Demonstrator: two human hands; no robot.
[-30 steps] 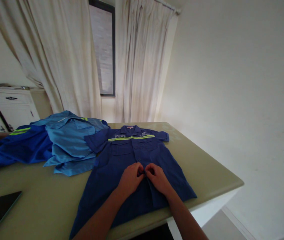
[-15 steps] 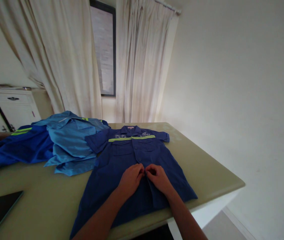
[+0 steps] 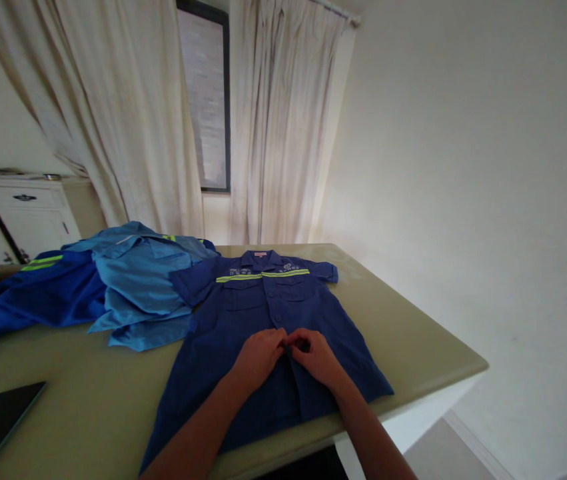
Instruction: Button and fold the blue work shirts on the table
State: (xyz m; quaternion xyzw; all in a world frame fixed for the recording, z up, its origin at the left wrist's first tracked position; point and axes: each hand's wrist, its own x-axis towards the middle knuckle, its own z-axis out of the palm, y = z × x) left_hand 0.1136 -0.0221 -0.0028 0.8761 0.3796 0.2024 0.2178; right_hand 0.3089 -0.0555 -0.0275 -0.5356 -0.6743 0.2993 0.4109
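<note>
A dark blue short-sleeved work shirt (image 3: 243, 320) lies front up, its collar at the far end and a yellow-green stripe across the chest. My left hand (image 3: 262, 357) pinches the front placket low down on the shirt. Right beside it, my right hand (image 3: 312, 355) grips the same placket, thumb and forefinger curled together. The fingertips of both hands meet there, and whatever button lies between them is hidden. Above the hands, the placket's upper buttons show; below them the front edges hang apart.
Light blue and bright blue garments (image 3: 138, 287) are heaped left of the shirt on the greenish table (image 3: 403, 320). A dark flat object (image 3: 0, 420) lies at the near left. A wall (image 3: 463, 167) runs along the right, and curtains (image 3: 293, 133) hang behind.
My right hand's fingertips have shifted slightly left, closer to my left fingers at the placket. The shirt and the other garments lie as before.
</note>
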